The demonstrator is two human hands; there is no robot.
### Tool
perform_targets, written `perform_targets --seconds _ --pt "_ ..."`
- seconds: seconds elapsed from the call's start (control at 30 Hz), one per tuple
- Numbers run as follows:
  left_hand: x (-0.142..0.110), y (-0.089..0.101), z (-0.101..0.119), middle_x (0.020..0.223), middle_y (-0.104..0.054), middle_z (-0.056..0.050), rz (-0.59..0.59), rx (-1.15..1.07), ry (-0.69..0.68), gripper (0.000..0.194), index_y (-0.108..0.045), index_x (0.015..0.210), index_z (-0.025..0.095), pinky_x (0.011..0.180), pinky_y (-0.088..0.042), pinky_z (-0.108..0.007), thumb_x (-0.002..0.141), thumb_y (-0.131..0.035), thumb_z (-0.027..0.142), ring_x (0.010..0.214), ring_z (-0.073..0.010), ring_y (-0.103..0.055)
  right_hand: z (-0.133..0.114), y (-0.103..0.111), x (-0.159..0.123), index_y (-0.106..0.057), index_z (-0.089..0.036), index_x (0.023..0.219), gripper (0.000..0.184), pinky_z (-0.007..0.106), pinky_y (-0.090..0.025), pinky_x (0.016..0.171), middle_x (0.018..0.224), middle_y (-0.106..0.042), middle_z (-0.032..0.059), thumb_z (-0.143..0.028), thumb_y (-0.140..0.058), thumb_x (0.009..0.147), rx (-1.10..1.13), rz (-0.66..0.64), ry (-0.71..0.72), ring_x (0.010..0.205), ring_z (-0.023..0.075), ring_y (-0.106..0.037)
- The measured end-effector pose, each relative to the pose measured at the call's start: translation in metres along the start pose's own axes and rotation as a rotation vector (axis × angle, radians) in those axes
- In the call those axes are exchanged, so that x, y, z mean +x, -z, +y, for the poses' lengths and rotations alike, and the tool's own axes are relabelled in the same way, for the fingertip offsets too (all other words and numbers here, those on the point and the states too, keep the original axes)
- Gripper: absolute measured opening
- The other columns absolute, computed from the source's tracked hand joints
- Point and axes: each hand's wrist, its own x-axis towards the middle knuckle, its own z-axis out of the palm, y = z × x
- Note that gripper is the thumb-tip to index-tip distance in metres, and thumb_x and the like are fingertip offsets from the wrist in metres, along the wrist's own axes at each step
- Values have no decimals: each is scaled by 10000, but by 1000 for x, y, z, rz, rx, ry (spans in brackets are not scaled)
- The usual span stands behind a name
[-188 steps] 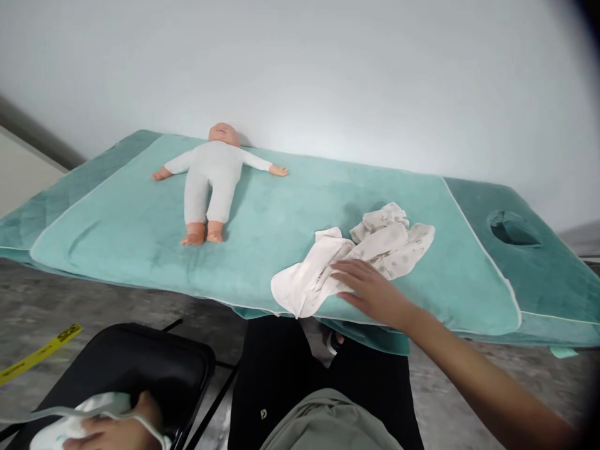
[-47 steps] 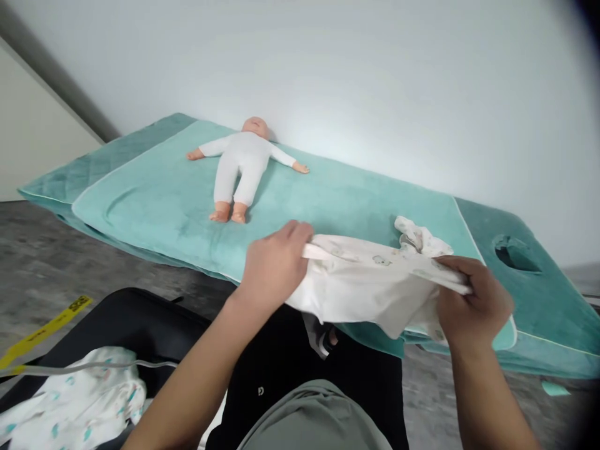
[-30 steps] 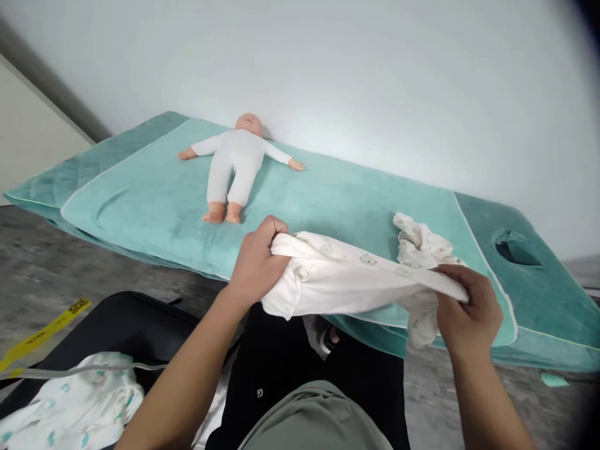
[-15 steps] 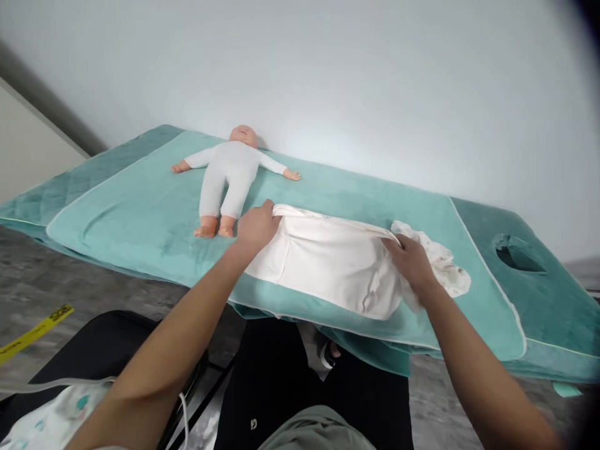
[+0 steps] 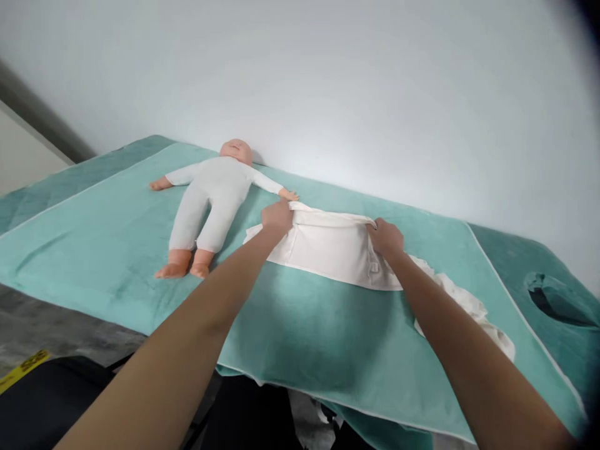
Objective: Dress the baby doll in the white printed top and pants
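Note:
A white cloth garment (image 5: 332,247) with a small tag near its right side hangs from both my hands over the green sheet. My left hand (image 5: 277,215) is closed on its upper left edge, close to the doll's hand. Closed on the upper right edge is my right hand (image 5: 387,237). The top edge is stretched between them, and the lower edge reaches the sheet. To the left, a baby doll (image 5: 213,197) in a white suit lies on its back with arms spread. More crumpled white fabric (image 5: 464,297) lies partly behind my right forearm; whether it joins the garment is hidden.
The green sheet (image 5: 319,337) covers a padded bed with a face hole (image 5: 560,300) at the right end. A pale wall (image 5: 328,94) stands along the far side. A black chair (image 5: 51,406) and yellow tape (image 5: 23,370) show at the lower left.
Both hands have moved away from me across the bed, carrying the garment and lifting its top edge closer to the doll's hand. The view has also shifted nearer the bed.

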Motion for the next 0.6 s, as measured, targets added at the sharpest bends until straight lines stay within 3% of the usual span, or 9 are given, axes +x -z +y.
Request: perform_targets --seconds 0.1,0.17,0.3,0.4,0.5,0.6 --pt "-9 -7 5 1347 -535 -276 106 63 -23 455 -461 1345 54 1053 -362 -501 929 -481 237 1302 -363 -465 2 -17 9 -606 -158 1166 452 337 -414 796 1082 -688 171 -509 -369 1009 28 5 20 990 272 -634" --pt "-30 -8 7 1439 -480 -236 146 86 -190 464 -465 1372 108 1105 -305 -506 929 -483 244 1356 -349 -402 13 -27 11 -602 -158 1166 475 334 -413 803 1112 -687 167 -548 -392 994 63 5 49 1004 272 -631" --pt "-97 -10 9 1416 -519 -172 14 30 -608 420 -553 1330 168 1107 -321 -478 929 -515 289 1323 -312 -439 59 -37 -4 -588 -179 1246 506 331 -414 858 1250 -650 153 -574 -474 950 154 59 74 1073 259 -609" --pt "-139 -17 11 1340 -577 -133 -43 -25 -792 409 -583 1318 181 1090 -358 -439 944 -525 334 1275 -272 -487 100 -37 -31 -607 -175 1253 523 329 -422 845 1158 -684 136 -556 -535 902 248 152 -16 1024 246 -617" --pt "-156 -23 18 1252 -621 -113 -2 -9 -804 324 -628 1237 180 1043 -388 -419 971 -492 307 1194 -249 -534 123 -32 -61 -666 -160 1157 476 319 -422 766 940 -711 93 -507 -576 844 425 207 -90 866 222 -615" --pt "-160 -23 27 1155 -648 -114 33 70 -717 278 -669 1095 175 972 -409 -424 1001 -415 241 1110 -250 -561 124 -27 -79 -703 -158 1054 450 298 -414 700 795 -687 41 -481 -648 745 748 180 -97 751 186 -573"
